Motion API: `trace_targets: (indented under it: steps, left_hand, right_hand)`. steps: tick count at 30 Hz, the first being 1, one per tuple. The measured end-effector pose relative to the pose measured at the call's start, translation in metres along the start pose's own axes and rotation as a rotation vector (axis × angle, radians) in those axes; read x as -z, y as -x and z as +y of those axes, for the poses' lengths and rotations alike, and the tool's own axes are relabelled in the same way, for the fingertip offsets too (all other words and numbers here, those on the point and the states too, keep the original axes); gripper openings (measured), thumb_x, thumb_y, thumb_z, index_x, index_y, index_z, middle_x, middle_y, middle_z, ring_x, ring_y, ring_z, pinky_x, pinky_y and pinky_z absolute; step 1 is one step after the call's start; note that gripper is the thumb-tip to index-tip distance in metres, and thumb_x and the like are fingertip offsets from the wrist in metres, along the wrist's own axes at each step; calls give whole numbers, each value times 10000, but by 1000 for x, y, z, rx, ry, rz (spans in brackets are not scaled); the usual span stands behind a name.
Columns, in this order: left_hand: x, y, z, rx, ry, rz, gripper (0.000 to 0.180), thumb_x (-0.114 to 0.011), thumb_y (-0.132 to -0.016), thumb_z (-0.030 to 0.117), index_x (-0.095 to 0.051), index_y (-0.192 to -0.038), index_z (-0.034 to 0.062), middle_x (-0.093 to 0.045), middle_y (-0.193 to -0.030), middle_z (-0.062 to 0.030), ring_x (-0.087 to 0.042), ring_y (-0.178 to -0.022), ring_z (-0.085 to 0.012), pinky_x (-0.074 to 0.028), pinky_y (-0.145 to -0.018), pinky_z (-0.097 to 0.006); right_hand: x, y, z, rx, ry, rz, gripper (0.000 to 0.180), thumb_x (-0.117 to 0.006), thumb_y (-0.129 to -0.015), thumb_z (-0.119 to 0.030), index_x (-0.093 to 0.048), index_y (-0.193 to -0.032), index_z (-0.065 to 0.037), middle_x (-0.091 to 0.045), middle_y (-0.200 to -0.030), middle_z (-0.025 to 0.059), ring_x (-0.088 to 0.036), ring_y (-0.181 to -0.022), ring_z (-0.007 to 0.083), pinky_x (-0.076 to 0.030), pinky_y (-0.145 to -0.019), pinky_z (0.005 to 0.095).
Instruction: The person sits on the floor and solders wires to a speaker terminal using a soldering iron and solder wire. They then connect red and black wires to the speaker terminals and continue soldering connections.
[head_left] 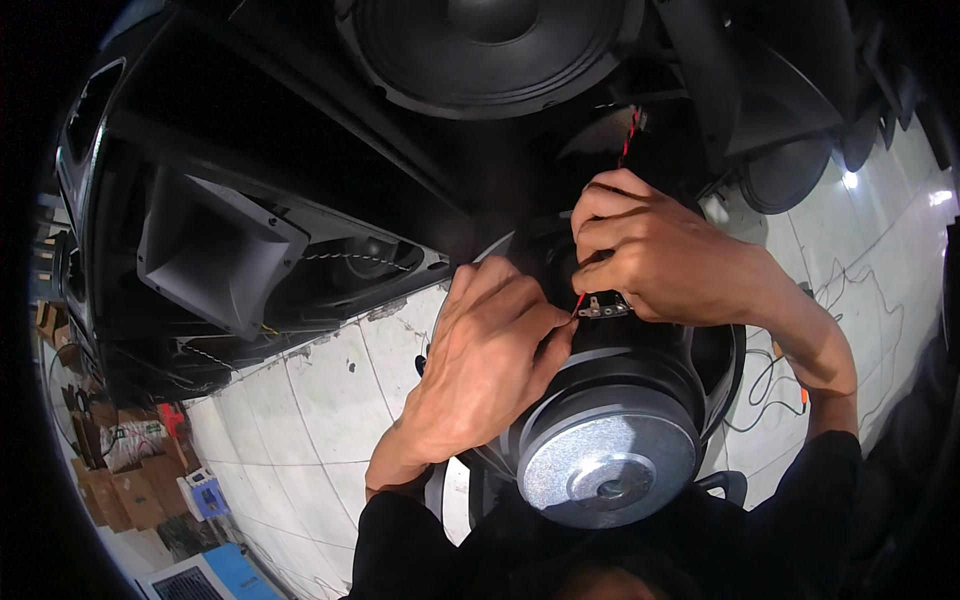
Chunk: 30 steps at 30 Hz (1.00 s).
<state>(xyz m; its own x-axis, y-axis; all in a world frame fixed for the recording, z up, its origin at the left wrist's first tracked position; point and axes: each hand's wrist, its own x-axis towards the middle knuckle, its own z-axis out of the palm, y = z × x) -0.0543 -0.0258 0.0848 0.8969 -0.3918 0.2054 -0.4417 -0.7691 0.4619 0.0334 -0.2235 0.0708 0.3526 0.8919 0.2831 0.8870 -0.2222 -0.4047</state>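
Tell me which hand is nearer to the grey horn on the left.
Left. The left hand is right of the grey horn; the right hand is farther right.

- Top (740,560): black, plain where lit; lower edge of view too dark to read fabric or seams.
- Left sleeve (400,545): black, loose, hem ends on the forearm.
- Right sleeve (822,490): black, matching, hem near the elbow.
- Left hand (495,350), right hand (665,255): bare; knuckle creases visible.
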Motion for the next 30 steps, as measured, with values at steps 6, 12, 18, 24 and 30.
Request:
trace_targets:
  steps: [6, 12, 18, 24, 30]
  left_hand:
    - [3, -4, 0, -46, -23, -31, 113, -778, -670, 44, -732, -770, 19, -630, -729, -57, -535, -782, -207, -412, -762, -336]
    - [7, -9, 1, -80, -24, -68, 119, -783, -657, 52, -739, -765, 28, -636, -725, -56, -540, -776, -205, -430, -755, -326]
    - [8, -10, 2, -83, -29, -74, 122, -788, -651, 59, -743, -762, 32, -639, -725, -54, -541, -773, -197, -435, -750, -322]
    - [6, -10, 2, -79, -5, -76, 127, -792, -654, 62, -745, -768, 32, -643, -727, -52, -539, -772, -195, -431, -752, -319]
    - [6, -9, 0, -85, 30, -113, 87, -733, -753, 93, -704, -766, 12, -600, -759, -54, -532, -823, -202, -402, -809, -324]
  right_hand:
    - [1, -2, 0, 22, -8, -8, 98, -685, -629, -7, -718, -714, -42, -652, -726, 62, -568, -938, 208, -391, -952, 327]
    - [-2, -1, 4, 17, -38, -19, 249, -684, -574, 8, -748, -802, -67, -630, -776, 21, -556, -981, 200, -384, -996, 360]
    - [-1, -1, 4, 24, -27, -17, 222, -681, -576, 1, -738, -781, -61, -628, -769, 21, -554, -978, 199, -387, -989, 359]
    - [-4, 2, 6, 31, -39, 20, 230, -686, -565, 7, -737, -780, -56, -630, -773, 22, -552, -979, 202, -391, -983, 359]
    - [-2, 1, 6, 29, -56, -3, 230, -687, -563, 13, -735, -778, -53, -623, -776, 25, -551, -984, 210, -398, -972, 358]
